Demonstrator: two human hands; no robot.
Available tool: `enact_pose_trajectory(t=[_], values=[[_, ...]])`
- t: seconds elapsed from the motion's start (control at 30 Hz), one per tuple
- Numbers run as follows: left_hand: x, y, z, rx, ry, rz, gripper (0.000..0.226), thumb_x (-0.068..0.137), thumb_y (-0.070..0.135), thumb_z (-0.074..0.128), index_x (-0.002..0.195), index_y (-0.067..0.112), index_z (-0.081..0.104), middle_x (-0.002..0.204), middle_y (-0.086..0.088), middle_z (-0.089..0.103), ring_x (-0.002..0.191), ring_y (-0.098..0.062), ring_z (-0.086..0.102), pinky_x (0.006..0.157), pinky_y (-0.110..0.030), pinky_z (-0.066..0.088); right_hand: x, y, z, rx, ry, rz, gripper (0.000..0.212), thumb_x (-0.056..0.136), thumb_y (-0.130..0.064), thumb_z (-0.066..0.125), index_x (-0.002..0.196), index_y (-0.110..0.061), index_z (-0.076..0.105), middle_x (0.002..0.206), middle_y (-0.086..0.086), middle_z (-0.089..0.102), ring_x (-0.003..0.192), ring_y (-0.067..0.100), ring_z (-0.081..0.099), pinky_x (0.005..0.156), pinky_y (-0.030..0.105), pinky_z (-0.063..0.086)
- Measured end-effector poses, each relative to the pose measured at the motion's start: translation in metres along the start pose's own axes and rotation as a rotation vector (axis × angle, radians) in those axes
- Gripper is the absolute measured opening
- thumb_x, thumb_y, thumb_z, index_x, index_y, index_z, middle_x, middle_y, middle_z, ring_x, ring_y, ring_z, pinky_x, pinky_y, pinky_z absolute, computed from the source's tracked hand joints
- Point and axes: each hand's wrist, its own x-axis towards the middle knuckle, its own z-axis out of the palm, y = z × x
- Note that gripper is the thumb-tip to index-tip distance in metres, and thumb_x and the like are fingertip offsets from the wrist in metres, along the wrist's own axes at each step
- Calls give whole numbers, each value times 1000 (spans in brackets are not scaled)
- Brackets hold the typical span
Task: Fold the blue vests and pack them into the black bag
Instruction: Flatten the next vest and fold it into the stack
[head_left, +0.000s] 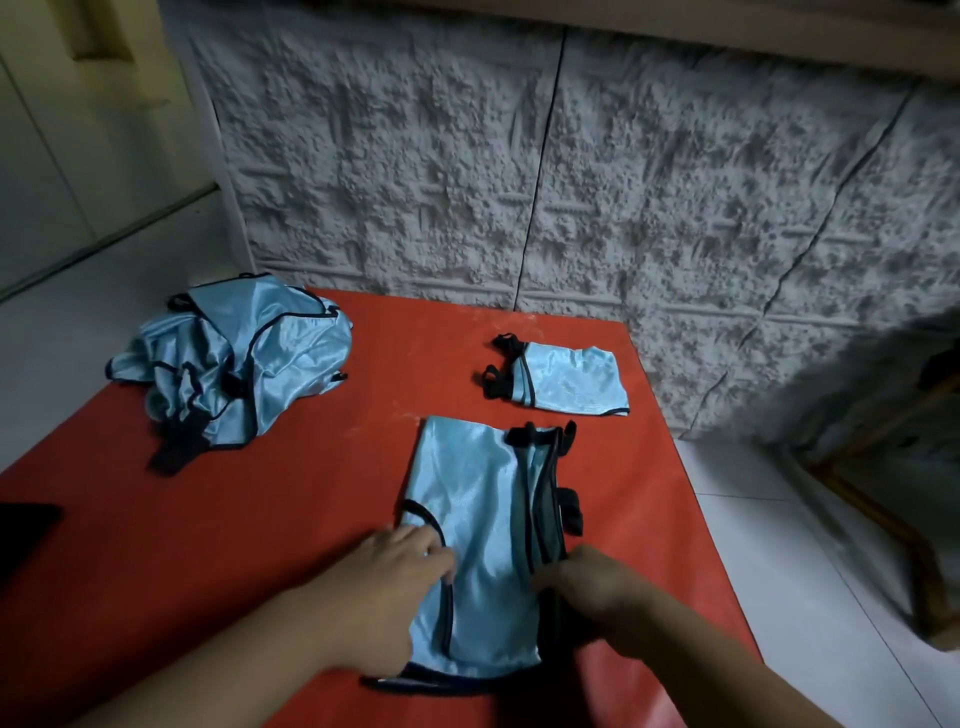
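Head view: both forearms reach in from the near edge toward a half-folded blue vest (478, 530) lying on the red table (270, 519). The left hand (400, 577) comes in from the near left, palm down, fingers loosely spread and laid flat on the vest's left side beside the black-trimmed armhole — pressing the cloth, not curled round it. The right hand (597, 577) comes in from the near right, its fingers curled inward at the vest's right edge, where they seem to pinch the black-edged fold; the fingertips are shadowed, so the exact grip cannot be told.

The vest runs from near to far, a narrow strip doubled along its right side, with black straps (569, 512) sticking out to the right. Its near hem lies between the two wrists.

Farther off, right of centre, a folded vest (566, 382) sits as a small neat packet, black ties bunched at its left end — well apart from the hands. At the far left corner lies a crumpled pile of vests (244, 369), partly hanging over the table's edge. A dark object (26, 535) shows at the left edge of the table; whether it is the black bag cannot be told. A rough white textured wall (571, 171) stands behind the table.
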Motion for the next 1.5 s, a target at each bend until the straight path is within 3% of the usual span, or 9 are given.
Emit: enact_pose_trajectory(t=[0.17, 0.37, 0.53, 0.67, 0.8, 1.0, 1.13, 1.3, 1.5], values=[[-24, -2, 26, -14, -161, 22, 122, 64, 57, 79, 156, 44, 0, 162, 7, 3, 153, -9, -11, 126, -45, -1, -13, -1, 8, 327, 133, -74, 26, 67, 3, 67, 93, 6, 63, 69, 22, 58, 48, 26, 57, 52, 34, 44], [-35, -1, 29, 36, -106, 57, 107, 68, 62, 78, 154, 34, 23, 165, 13, 11, 151, -1, -3, 127, -42, 2, -30, -2, 1, 247, 22, -379, 102, 76, 21, 66, 138, -56, 39, 98, -2, 75, 73, 23, 68, 58, 35, 57], [-40, 6, 34, 38, 131, 100, 69, 78, 64, 58, 138, 35, 41, 142, 15, 42, 139, -10, 38, 114, -30, 28, -47, -12, -9, 362, -132, -188, 36, 93, 13, 51, 113, -7, 73, 65, 4, 62, 52, 12, 54, 48, 23, 49], [-33, 19, 38, 82, 89, 17, 86, 75, 69, 47, 151, 31, 32, 143, 8, 46, 135, -13, 41, 115, -38, 32, -49, -16, -10, 521, -138, -77, 29, 99, 7, 46, 104, 3, 75, 60, 3, 59, 59, 13, 56, 54, 25, 53], [-23, 26, 56, 177, 241, 2, 45, 67, 44, 60, 110, 29, 62, 105, 4, 66, 94, -19, 63, 76, -37, 58, -45, -15, -13, 528, -150, -67, 25, 94, 8, 49, 108, 14, 70, 64, 9, 55, 61, 19, 54, 50, 28, 54], [-27, 15, 58, 149, 293, 115, 32, 73, 28, 49, 95, 31, 72, 107, 8, 68, 99, -14, 66, 80, -29, 57, -39, 7, -33, -195, -198, -150, 49, 78, 17, 39, 106, -1, 76, 82, 17, 65, 69, 27, 63, 63, 34, 56], [-37, -2, 53, -38, 246, 142, 35, 79, 13, 53, 102, 29, 74, 121, 6, 65, 116, -11, 60, 102, -15, 39, -30, 28, -33, -704, -253, -359, 65, 79, 12, 59, 135, -21, 58, 92, -8, 58, 68, -5, 60, 61, 11, 45], [-43, -5, 43, -276, 205, 111, 39, 89, 11, 41, 111, 18, 73, 133, 9, 58, 128, -4, 49, 109, -8, 28, -16, 54, -26, -1020, -42, -628, 71, 85, -14, 62, 144, -48, 41, 135, -7, 50, 116, 17, 60, 96, 25, 50], [-45, -5, 38, -364, 171, 82, 42, 86, 12, 41, 112, 19, 75, 130, 20, 57, 129, 8, 45, 111, -10, 29, -27, 53, -25, -1132, 180, -922, 48, 82, -28, 66, 123, -53, 64, 126, -7, 47, 109, 20, 60, 86, 31, 55]])
